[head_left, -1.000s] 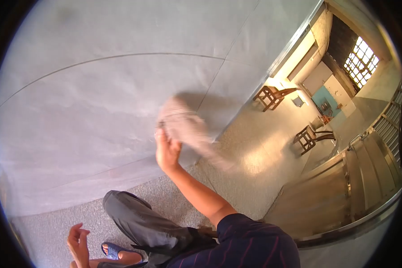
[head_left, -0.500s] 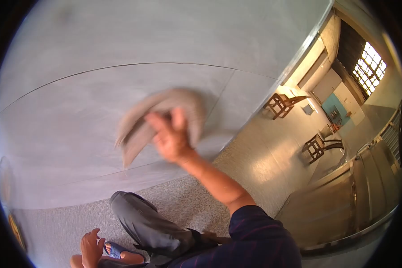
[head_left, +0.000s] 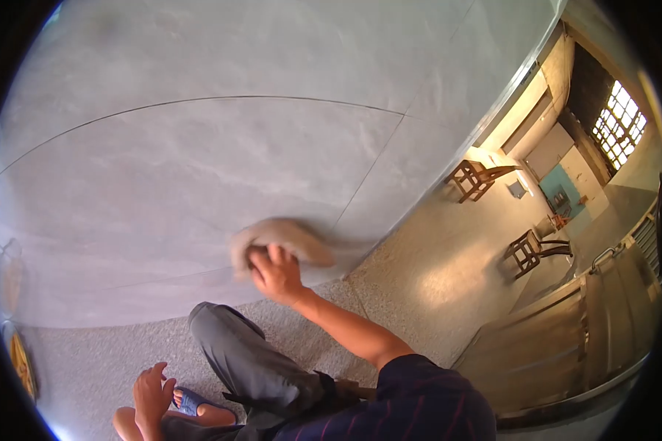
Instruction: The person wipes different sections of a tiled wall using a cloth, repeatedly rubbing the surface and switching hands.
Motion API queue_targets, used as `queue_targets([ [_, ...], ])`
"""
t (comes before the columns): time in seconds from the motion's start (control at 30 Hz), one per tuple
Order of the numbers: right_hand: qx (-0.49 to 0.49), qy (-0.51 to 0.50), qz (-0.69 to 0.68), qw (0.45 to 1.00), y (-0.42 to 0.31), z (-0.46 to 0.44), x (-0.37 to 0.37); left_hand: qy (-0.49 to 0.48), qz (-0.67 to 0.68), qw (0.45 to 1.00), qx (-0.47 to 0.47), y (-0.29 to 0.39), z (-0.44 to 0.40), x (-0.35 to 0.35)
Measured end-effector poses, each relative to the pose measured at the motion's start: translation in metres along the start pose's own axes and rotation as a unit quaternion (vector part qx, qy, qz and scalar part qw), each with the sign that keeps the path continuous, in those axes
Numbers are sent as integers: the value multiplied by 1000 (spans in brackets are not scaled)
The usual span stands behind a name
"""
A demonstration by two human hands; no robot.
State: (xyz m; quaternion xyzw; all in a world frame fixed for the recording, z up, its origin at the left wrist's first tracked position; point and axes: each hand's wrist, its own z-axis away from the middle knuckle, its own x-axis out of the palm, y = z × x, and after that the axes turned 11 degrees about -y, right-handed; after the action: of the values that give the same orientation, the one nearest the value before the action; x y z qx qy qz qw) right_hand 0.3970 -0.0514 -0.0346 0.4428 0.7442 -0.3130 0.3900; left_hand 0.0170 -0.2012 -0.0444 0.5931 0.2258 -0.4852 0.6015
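Observation:
A beige cloth (head_left: 290, 229), slightly blurred, is bunched against a grey tiled wall (head_left: 198, 169), low down near the floor. My right hand (head_left: 279, 276) has its fingers closed on the cloth and presses it to the tiles. The fingertips are partly hidden in the fabric. My left hand (head_left: 153, 391) hangs at the bottom left by my bent knee, fingers loosely apart, holding nothing.
Speckled floor (head_left: 154, 342) lies below the wall, with a blue slipper (head_left: 193, 403) on my foot. Past the wall's edge stand two wooden chairs (head_left: 477, 180). A brown panelled piece (head_left: 537, 345) is at the right. A round yellowish object (head_left: 20, 364) sits far left.
My right hand has moved the cloth down the wall, closer to the floor, and the cloth is more bunched now. My left hand stays nearly where it was.

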Motion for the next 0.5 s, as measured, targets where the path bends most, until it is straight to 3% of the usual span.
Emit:
queue_targets([
  [0.1,-79,73,-20,994,2,3,17,9,3,1000,-18,2,8,-3],
  [0.17,-78,104,85,988,28,-1,5,3,6,1000,-22,2,9,-4],
  [0.27,26,139,123,982,76,-14,-40,-2,5,999,-31,-1,14,1],
  [0.33,86,213,9,973,111,-23,-62,27,4,999,-18,-3,17,1],
  [0.4,152,290,-1,945,141,-23,-69,17,8,999,-43,2,20,-2],
  [0.5,204,292,-119,927,140,-1,-53,11,20,998,-65,5,24,-4],
])
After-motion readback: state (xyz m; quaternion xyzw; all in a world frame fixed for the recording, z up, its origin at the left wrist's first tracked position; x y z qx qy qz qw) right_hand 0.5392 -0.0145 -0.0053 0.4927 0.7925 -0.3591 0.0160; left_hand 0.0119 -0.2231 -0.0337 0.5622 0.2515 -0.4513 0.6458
